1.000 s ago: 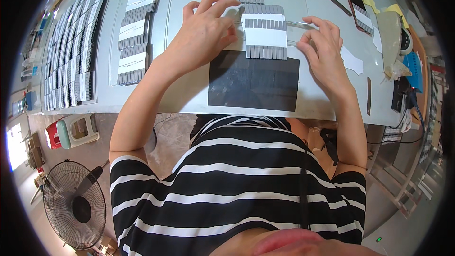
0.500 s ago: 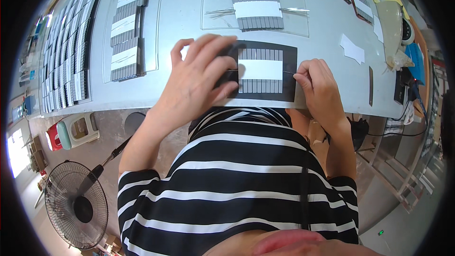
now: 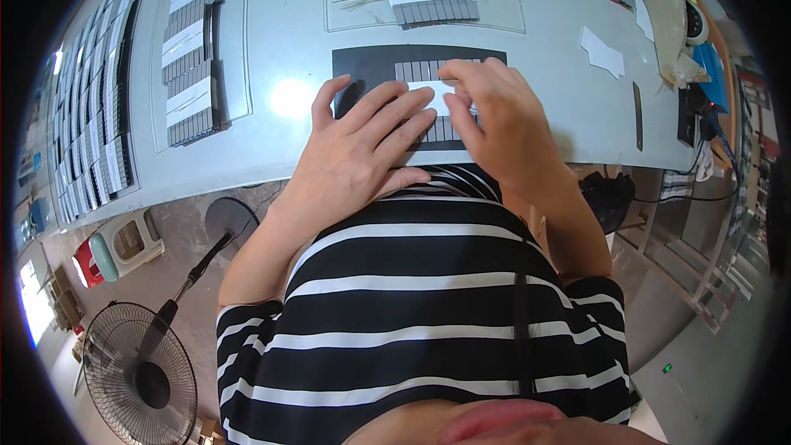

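A row of narrow grey strips with a white band across the middle (image 3: 418, 72) lies on a black mat (image 3: 362, 64) near the table's front edge. My left hand (image 3: 362, 136) is open, palm down, its fingers spread over the mat and its fingertips on the left part of the strips. Above the right part of the band, my right hand (image 3: 507, 119) is curled, thumb and forefinger bent toward each other. Whatever may be between those fingers is too small or hidden to make out.
Beyond the mat lies a similar strip bundle (image 3: 430, 15) with thin wires at both ends. Stacked bundles (image 3: 189, 99) and long rows of strips (image 3: 95, 115) stand at the left. At right are a white paper scrap (image 3: 602, 53) and a dark flat bar (image 3: 638, 115). A fan (image 3: 148, 383) stands below left.
My right hand has moved left from the thin wire at the strips' right end to above the white band. My left hand has come down and flattened onto the strips. The view has shifted slightly.
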Available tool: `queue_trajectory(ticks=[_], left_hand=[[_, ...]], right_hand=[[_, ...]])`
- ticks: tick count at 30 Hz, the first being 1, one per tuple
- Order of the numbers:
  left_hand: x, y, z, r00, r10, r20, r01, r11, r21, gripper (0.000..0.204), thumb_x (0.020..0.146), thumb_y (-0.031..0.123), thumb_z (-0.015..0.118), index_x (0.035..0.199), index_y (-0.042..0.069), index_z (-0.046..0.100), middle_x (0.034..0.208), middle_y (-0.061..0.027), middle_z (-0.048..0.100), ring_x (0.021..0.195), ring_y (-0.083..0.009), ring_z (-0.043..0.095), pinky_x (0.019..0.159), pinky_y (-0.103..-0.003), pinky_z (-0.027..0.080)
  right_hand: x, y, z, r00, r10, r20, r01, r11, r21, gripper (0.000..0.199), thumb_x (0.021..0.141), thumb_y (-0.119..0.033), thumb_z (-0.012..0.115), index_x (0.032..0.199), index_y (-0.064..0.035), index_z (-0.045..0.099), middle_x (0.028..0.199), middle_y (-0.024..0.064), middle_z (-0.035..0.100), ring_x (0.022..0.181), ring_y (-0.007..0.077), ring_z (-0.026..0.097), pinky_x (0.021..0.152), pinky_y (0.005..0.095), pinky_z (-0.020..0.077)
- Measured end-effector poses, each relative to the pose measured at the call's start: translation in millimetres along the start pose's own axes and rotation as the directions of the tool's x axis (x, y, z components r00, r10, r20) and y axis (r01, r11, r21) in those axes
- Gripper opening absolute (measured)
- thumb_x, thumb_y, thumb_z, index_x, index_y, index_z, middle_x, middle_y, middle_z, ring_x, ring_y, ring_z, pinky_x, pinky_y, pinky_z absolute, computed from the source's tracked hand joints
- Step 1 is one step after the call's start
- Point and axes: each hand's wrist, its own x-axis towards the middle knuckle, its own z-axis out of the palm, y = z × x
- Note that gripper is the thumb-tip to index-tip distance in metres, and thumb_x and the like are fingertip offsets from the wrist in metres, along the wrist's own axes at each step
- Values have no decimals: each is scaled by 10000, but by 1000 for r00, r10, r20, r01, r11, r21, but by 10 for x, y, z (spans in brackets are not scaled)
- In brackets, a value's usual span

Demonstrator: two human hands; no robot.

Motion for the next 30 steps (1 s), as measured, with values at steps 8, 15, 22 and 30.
queue_trajectory(ticks=[8, 15, 22, 30], left_hand=[[-31, -25, 28, 1000, -1, -4, 1, 1000, -18, 545, 885, 473, 647, 1280, 99, 605, 1369, -22, 560, 1283, -200, 498, 1115, -534, 229], [-20, -37, 16, 1000, -18, 26, 19, 999, -29, 611, 837, 494, 692, 1329, 145, 592, 1407, -8, 556, 1298, -222, 504, 1135, -512, 191], [-23, -24, -1, 999, -27, 33, 28, 999, -34, 612, 835, 489, 692, 1338, 156, 588, 1413, -6, 552, 1295, -216, 509, 1133, -505, 196], [-19, -17, -15, 999, -34, 35, 36, 998, -52, 604, 840, 479, 691, 1338, 156, 580, 1414, -4, 547, 1286, -204, 513, 1136, -500, 189]], right_hand=[[-249, 153, -340, 954, 277, 115, -293, 779, 554, 319, 848, -203, 787, 1103, -62, 659, 1038, 81, 645, 812, 183, 570, 741, 304, 469], [-496, 288, -265, 996, -79, 41, 86, 972, -218, 484, 844, -413, 748, 1223, -125, 658, 1144, 47, 572, 1015, 252, 544, 823, 384, 449], [-479, 242, -182, 979, -180, 94, 203, 864, -461, 547, 902, -582, 581, 1190, -123, 665, 1126, 31, 566, 1044, 215, 517, 848, 355, 402], [-364, 105, -73, 959, -253, 126, 282, 829, -484, 585, 874, -610, 580, 1155, -105, 666, 1114, 12, 582, 1042, 191, 523, 837, 328, 397]])
